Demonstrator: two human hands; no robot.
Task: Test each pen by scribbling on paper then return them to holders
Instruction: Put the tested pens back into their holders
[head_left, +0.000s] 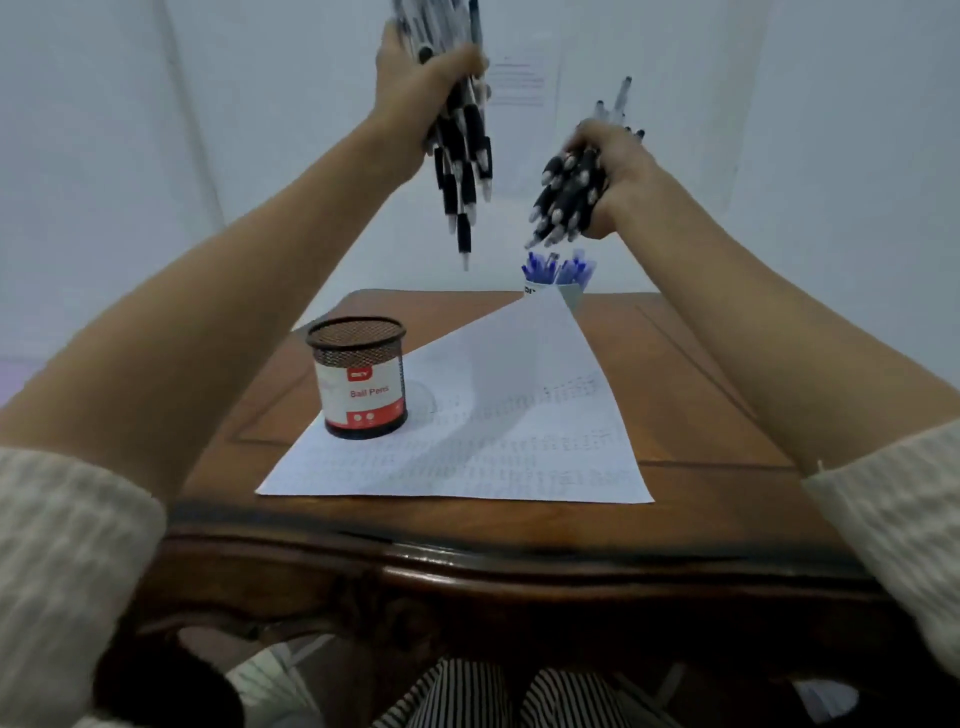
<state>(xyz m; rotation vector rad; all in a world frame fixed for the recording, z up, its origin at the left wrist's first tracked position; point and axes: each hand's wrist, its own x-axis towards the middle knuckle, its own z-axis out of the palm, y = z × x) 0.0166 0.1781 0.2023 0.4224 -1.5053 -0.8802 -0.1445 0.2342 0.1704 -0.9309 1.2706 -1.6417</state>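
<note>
We note the mesh holder (358, 379), seemingly empty, near-left on the paper (493, 431), below both hands. Left hand (415, 88), the nearer one, clenches a black-pen bundle (462, 171), axis near vertical, tips down. Right hand (621, 161) clenches a second bundle (569, 197), tips slanting down-left, above the far blue-pen cup (558, 278).

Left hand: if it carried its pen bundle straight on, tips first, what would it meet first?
Probably the paper, just right of the mesh holder. The left hand grips its black pens tips down, nothing showing below them but that paper. Depth is unclear.
</note>
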